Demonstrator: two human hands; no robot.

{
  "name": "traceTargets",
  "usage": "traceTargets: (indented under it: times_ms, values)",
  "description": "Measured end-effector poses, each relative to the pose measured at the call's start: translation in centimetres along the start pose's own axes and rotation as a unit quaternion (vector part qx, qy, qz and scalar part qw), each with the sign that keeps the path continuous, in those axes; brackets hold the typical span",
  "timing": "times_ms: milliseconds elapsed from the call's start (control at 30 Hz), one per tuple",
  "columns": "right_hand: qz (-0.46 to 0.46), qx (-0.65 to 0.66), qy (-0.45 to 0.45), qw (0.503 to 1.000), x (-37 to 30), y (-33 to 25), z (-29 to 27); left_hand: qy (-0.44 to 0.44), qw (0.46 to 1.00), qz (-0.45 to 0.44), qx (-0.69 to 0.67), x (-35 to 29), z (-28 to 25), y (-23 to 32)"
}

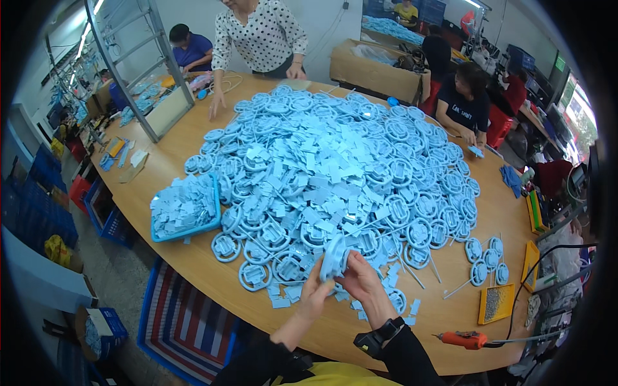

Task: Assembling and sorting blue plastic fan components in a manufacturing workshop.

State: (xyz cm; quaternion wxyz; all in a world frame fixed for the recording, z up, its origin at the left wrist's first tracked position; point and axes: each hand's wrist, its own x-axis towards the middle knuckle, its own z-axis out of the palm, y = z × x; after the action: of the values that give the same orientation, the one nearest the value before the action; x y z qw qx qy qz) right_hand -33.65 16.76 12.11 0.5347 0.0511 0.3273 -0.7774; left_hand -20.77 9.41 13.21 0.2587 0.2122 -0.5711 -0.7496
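Above the near edge of the pile, both my hands hold one round light-blue plastic part (334,257), turned nearly edge-on. My left hand (313,294) grips its lower left side. On its right side are the closed fingers of my right hand (362,278), partly hidden behind the part. Just beyond lies a large heap of similar light-blue ring-shaped parts (418,233), some with thin rods. Many small flat blue rectangular pieces (315,183) are strewn over the heap's middle, with more loose pieces (279,301) around my hands.
A blue tray (217,204) of flat pieces stands at left. At right are several round parts (477,273), a yellow tray (510,303) of small metal pieces and an orange power screwdriver (465,339) with a cable. Co-workers (261,35) are around the wooden table (212,283).
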Motion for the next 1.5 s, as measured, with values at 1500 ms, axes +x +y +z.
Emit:
traceTargets:
  times_ms: [1500]
  values:
    - [-0.091, -0.102, 0.207, 0.969, -3.7, -0.5, -7.7, -0.014, 0.993, -0.108, 0.039, 4.4, 5.4, -6.1]
